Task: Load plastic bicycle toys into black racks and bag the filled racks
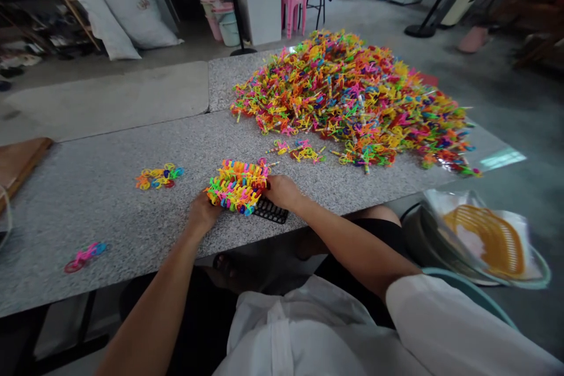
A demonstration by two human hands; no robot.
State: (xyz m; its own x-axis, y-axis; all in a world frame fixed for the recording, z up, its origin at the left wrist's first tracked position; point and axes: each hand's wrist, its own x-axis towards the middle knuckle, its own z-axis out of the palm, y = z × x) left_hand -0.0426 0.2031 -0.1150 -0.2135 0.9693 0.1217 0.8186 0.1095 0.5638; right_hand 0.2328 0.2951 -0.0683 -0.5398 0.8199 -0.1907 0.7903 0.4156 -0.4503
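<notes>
A black slotted tray (272,211) lies near the front edge of the speckled table, its right end bare. Rows of small bright plastic pieces (240,185) in yellow, orange, pink, green and blue stand packed over most of it. My left hand (204,211) is closed on the tray's left end, with its fingertips hidden behind the pieces. At the right end of the packed rows, my right hand (282,192) is closed, its fingers partly hidden; what they pinch is too small to make out. A small loose cluster of similar pieces (159,177) lies to the left.
A large heap of mixed colourful plastic pieces (348,94) covers the table's far right. A few linked pink, red and blue pieces (86,257) lie at the left front. A brown board (22,161) rests at the left edge. An orange basket (489,238) sits beside me on the right.
</notes>
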